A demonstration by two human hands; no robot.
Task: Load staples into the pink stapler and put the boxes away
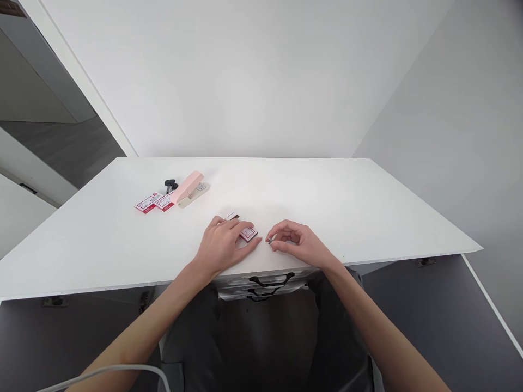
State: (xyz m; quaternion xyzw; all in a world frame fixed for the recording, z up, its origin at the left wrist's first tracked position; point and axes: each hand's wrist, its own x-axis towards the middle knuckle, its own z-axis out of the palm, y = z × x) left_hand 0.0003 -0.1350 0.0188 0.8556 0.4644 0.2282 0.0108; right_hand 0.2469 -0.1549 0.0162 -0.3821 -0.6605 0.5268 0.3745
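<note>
My left hand rests on the table near its front edge, thumb and fingers closed around a small white-and-red box. Part of that box, and a flat white-and-dark piece behind the fingers, is covered by the hand. Just right of the box, my right hand pinches a tiny silver piece between thumb and fingertips; it looks like a short strip of staples. The two hands are close but apart.
Farther back on the left lie a pink-and-cream stapler, a small black object, and red-and-white packets. The white table meets a wall behind. Drawers with black handles sit below the front edge.
</note>
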